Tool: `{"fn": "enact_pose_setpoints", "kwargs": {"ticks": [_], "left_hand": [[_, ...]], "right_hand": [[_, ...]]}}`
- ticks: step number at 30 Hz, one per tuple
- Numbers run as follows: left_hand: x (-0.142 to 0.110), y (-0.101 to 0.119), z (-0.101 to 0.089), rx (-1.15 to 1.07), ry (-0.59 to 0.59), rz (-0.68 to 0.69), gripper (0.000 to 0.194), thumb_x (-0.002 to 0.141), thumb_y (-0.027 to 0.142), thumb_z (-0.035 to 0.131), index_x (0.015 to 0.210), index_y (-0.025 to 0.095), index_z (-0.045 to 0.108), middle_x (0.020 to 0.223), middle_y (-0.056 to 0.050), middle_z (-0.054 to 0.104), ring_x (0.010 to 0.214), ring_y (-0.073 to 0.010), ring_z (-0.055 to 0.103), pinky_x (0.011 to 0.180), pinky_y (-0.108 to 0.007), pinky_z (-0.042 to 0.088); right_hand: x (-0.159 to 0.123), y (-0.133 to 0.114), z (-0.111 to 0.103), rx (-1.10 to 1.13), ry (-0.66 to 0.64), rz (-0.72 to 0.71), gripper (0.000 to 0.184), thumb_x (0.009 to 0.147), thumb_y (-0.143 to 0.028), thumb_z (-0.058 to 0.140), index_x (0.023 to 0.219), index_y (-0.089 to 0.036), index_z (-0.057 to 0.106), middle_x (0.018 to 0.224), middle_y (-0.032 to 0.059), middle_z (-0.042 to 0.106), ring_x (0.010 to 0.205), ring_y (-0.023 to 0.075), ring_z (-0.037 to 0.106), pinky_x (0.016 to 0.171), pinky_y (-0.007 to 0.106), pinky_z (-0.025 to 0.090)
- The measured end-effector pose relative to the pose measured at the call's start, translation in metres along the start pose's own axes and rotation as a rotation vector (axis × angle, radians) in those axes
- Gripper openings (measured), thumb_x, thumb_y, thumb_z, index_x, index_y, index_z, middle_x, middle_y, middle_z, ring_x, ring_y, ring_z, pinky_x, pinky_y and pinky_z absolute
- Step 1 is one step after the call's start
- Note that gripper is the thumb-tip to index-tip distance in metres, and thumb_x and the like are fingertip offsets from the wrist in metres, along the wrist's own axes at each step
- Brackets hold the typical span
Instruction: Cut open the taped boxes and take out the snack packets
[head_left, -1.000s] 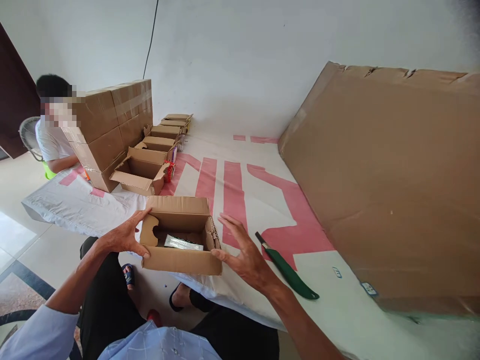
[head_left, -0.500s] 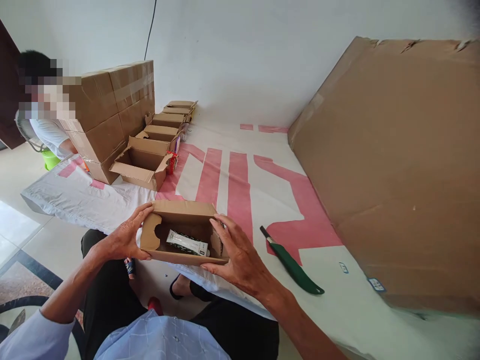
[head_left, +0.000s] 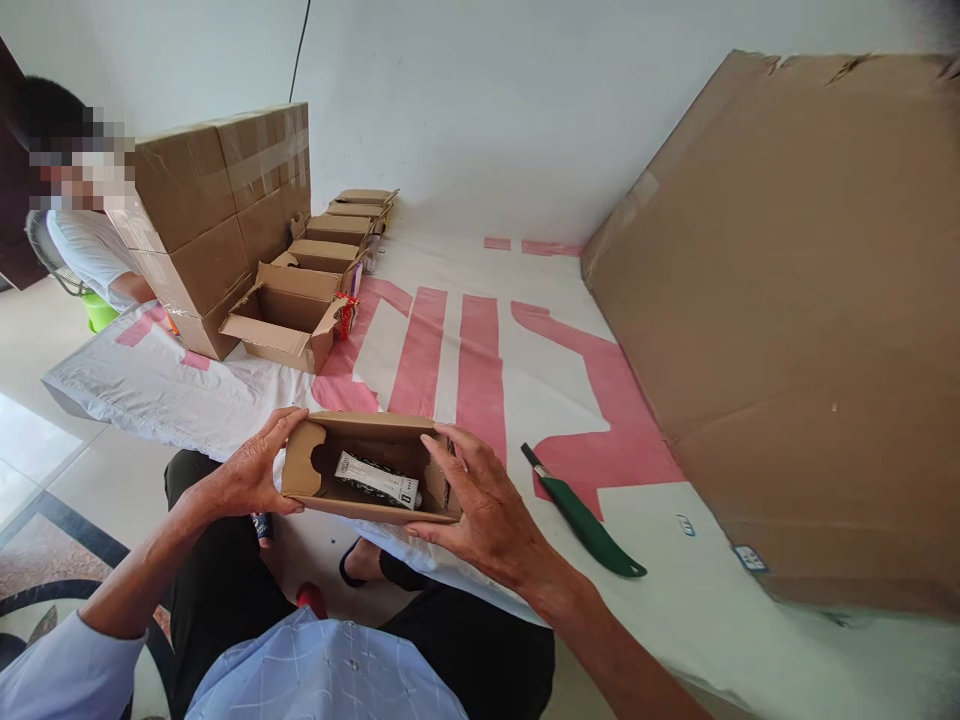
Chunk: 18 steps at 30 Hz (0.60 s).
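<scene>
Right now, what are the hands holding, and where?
A small open cardboard box: left hand grips its left end flap, right hand its right end.

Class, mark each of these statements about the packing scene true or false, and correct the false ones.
1. Both hands grip the small cardboard box, the left hand at one end and the right hand at the other. True.
2. The small cardboard box is shut with tape. False: it is open, and a white packet lies inside.
3. A green-handled knife lies on the white and pink sheet, to the right of the right hand. True.
4. The right hand holds the green-handled knife. False: the knife lies apart from it, untouched.
5. A row of open boxes stands beside the stacked cartons. True.
</scene>
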<state>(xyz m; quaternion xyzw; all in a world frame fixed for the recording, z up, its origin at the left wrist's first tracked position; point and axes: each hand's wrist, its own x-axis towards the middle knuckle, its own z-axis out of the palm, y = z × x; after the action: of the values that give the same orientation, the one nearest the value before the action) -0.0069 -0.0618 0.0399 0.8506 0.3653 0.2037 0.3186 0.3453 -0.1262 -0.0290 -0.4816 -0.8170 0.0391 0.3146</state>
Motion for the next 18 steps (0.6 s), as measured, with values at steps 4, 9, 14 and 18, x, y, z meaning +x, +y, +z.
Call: {"fn": "enact_pose_setpoints", "kwargs": {"ticks": [4,9,14,18], "left_hand": [[0.008,-0.010,-0.001,-0.036,-0.013,-0.012,0.119,0.069,0.032,0.093,0.168,0.028,0.027,0.162,-0.017,0.037,0.147,-0.0395,0.045,0.119,-0.055,0.048],[0.017,-0.020,-0.002,-0.092,-0.013,-0.031,0.119,0.067,0.041,0.096,0.166,0.029,0.030,0.162,-0.017,0.038,0.149,-0.0397,0.044,0.120,-0.058,0.046],[0.018,-0.027,-0.001,-0.106,0.000,-0.059,0.124,0.063,0.043,0.098,0.166,0.029,0.033,0.162,-0.017,0.039,0.149,-0.0407,0.044,0.118,-0.058,0.047],[0.019,-0.034,0.000,-0.104,0.007,-0.070,0.127,0.061,0.043,0.098,0.168,0.029,0.031,0.163,-0.017,0.039,0.149,-0.0420,0.044,0.116,-0.059,0.048]], "right_hand": [[0.024,-0.004,-0.017,0.071,-0.090,0.032,0.063,0.101,-0.057,0.064,0.153,-0.023,0.056,0.156,0.0159,0.055,0.147,0.0366,0.049,0.121,0.057,0.046],[0.087,-0.021,-0.027,0.010,-0.530,0.166,0.026,0.102,-0.033,0.056,0.111,-0.021,0.078,0.119,0.0130,0.076,0.116,0.0312,0.069,0.103,0.044,0.053],[0.135,-0.031,-0.002,-0.143,-0.929,0.177,0.012,0.083,-0.023,0.075,0.091,-0.016,0.079,0.109,0.0204,0.079,0.108,0.0384,0.074,0.087,0.041,0.055],[0.144,-0.032,0.019,-0.169,-0.989,0.173,0.014,0.071,-0.007,0.074,0.081,-0.016,0.077,0.104,0.0201,0.080,0.102,0.0387,0.077,0.081,0.040,0.056]]}}
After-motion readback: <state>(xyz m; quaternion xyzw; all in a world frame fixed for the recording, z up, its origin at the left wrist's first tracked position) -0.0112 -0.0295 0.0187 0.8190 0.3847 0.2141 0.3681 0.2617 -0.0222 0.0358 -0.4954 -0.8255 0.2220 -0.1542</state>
